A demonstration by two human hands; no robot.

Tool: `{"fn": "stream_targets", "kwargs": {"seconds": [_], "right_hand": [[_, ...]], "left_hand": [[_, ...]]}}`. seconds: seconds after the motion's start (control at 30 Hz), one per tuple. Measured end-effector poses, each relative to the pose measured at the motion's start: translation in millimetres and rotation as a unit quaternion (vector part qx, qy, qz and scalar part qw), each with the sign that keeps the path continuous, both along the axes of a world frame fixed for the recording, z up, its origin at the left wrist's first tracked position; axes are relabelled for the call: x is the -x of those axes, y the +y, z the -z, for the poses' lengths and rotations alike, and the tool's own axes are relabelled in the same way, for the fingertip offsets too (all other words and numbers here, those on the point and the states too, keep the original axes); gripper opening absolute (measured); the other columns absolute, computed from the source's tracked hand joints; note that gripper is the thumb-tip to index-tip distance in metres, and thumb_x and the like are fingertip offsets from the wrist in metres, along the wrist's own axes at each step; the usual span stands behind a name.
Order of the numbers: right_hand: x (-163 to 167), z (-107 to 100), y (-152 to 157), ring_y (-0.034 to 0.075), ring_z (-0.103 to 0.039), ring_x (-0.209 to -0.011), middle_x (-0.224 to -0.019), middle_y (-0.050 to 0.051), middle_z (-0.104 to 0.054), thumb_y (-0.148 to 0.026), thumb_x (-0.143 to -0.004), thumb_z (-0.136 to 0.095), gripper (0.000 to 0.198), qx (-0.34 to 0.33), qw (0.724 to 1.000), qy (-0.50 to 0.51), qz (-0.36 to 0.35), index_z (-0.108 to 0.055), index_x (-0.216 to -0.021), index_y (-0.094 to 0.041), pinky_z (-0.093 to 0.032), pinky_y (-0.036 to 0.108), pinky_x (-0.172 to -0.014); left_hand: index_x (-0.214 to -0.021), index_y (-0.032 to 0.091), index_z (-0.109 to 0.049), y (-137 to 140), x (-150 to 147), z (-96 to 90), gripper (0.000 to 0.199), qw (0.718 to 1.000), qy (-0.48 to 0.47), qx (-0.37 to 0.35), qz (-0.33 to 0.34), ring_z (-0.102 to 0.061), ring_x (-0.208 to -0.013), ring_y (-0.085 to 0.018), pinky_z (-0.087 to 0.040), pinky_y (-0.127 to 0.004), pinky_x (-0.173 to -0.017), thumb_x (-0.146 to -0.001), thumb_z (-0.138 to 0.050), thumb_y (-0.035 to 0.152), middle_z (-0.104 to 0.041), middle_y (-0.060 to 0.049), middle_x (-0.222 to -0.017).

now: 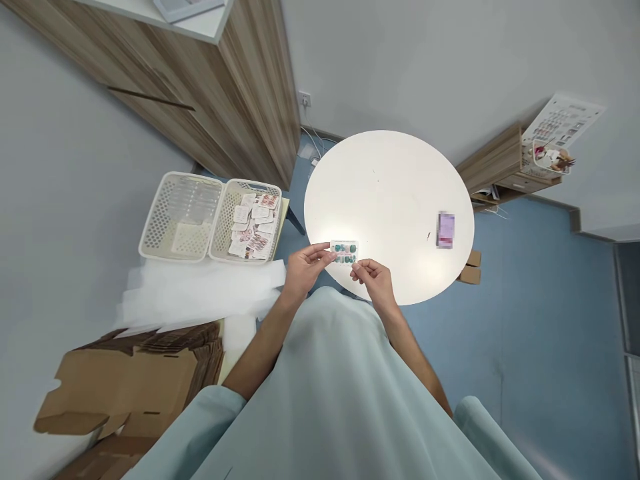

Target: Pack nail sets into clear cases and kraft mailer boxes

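Between my two hands is a small white card of what look like press-on nails, set in two rows of teal and pale pink rounded pieces. My left hand pinches its left edge between thumb and fingers. At the lower right corner, the thumb and fingertips of my right hand close on the card. It is held up over the near edge of a round white table, face toward me.
Left of the table stand a basket of similar cards and a basket with clear plastic pieces. White foam sheets and folded cardboard boxes lie nearer. A blurred purple object rests on the table's right side. A wood-grain cabinet rises behind.
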State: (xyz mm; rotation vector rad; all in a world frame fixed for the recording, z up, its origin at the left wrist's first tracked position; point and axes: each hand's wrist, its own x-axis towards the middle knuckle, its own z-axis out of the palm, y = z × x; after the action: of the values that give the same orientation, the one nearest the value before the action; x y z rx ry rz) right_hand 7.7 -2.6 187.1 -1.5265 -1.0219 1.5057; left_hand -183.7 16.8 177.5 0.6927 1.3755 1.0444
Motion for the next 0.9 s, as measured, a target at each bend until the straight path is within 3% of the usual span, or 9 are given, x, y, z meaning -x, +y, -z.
{"fn": "stream_targets", "kwargs": {"seconds": [0.13, 0.3, 0.57, 0.7, 0.9], "right_hand": [[0.8, -1.1, 0.7, 0.017, -0.058, -0.066, -0.073, 0.002, -0.07, -0.061, -0.083, -0.079, 0.039, 0.004, 0.999, -0.016, -0.034, -0.073, -0.083, -0.022, -0.049, 0.031, -0.065], [-4.4, -9.6, 11.9, 0.016, -0.052, -0.067, -0.07, -0.001, -0.06, -0.064, -0.077, -0.083, 0.047, -0.011, 0.998, -0.036, -0.044, -0.075, -0.097, -0.023, -0.046, 0.03, -0.062], [-1.2, -10.8, 24.1, 0.015, -0.051, -0.065, -0.069, 0.0, -0.06, -0.068, -0.08, -0.079, 0.047, -0.029, 0.996, -0.024, -0.079, -0.071, -0.082, -0.022, -0.044, 0.03, -0.062], [-3.3, -7.2, 22.9, 0.015, -0.051, -0.065, -0.07, 0.0, -0.059, -0.068, -0.082, -0.078, 0.046, -0.03, 0.996, -0.023, -0.079, -0.071, -0.084, -0.023, -0.045, 0.03, -0.061], [-9.8, -6.9, 22.5, 0.016, -0.051, -0.066, -0.071, 0.001, -0.06, -0.068, -0.083, -0.078, 0.045, -0.038, 0.996, -0.022, -0.083, -0.071, -0.086, -0.023, -0.048, 0.031, -0.063]], "left_hand": [[-0.114, 0.014, -0.08, -3.1, 7.5, 0.0, 0.071, 1.0, 0.007, -0.001, 0.008, -0.074, -0.09, -0.025, -0.059, -0.04, -0.089, -0.062, -0.096, 0.06, -0.079, -0.008, -0.089], [-0.111, 0.014, -0.08, -8.6, 14.2, 2.8, 0.069, 0.999, 0.011, -0.011, 0.032, -0.074, -0.088, -0.025, -0.061, -0.042, -0.088, -0.063, -0.095, 0.062, -0.079, -0.008, -0.088], [-0.115, 0.015, -0.08, -19.7, 13.0, -2.8, 0.068, 0.999, 0.008, 0.01, 0.044, -0.073, -0.089, -0.025, -0.06, -0.041, -0.088, -0.066, -0.094, 0.061, -0.08, -0.01, -0.095], [-0.118, 0.016, -0.079, -25.6, 17.4, -2.5, 0.064, 0.999, 0.021, 0.01, 0.039, -0.071, -0.083, -0.021, -0.057, -0.034, -0.077, -0.074, -0.089, 0.062, -0.08, -0.009, -0.095], [-0.108, 0.016, -0.081, -31.1, 21.5, 1.6, 0.061, 0.997, 0.019, 0.027, 0.063, -0.053, -0.052, -0.012, -0.039, -0.027, -0.049, -0.088, -0.07, 0.072, -0.072, -0.005, -0.07]]}}
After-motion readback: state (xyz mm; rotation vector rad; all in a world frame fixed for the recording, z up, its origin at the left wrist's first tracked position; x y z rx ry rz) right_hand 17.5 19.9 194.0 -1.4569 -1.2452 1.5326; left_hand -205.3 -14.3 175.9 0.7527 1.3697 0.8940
